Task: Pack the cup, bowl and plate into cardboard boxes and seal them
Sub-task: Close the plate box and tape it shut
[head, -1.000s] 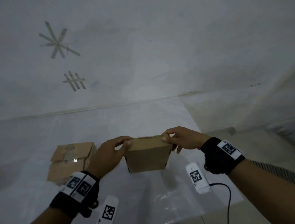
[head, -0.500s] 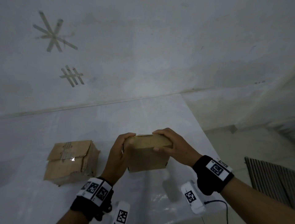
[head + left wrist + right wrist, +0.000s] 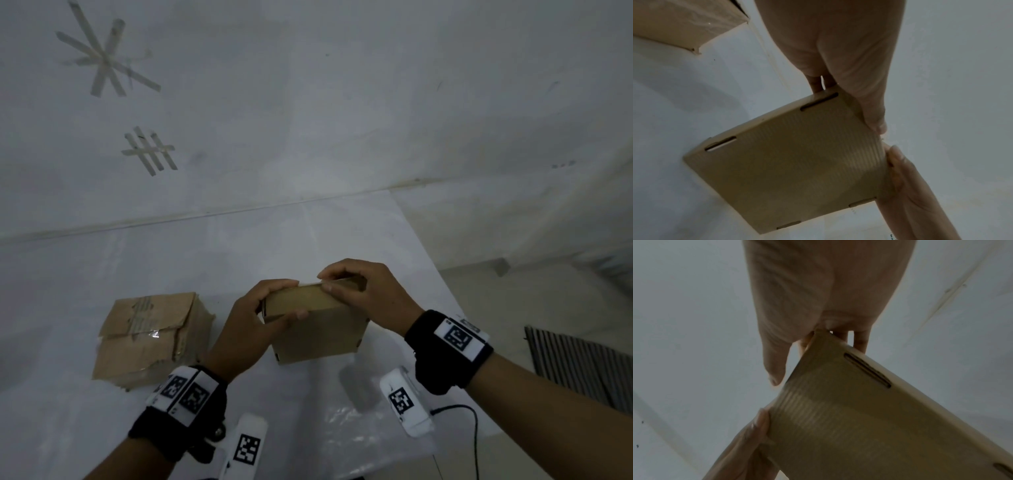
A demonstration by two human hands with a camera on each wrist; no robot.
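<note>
Box (image 3: 317, 329), on counter (image 3: 274, 240) right of taped box (image 3: 150, 337): left hand (image 3: 251, 329) and right hand (image 3: 366, 298), formerly at its ends, now grip its top flap, likely closing it.

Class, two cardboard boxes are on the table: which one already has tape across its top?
The crumpled box on the left, lying untouched; shiny tape crosses its flaps. The smooth box, gripped by both hands, shows no tape.
</note>
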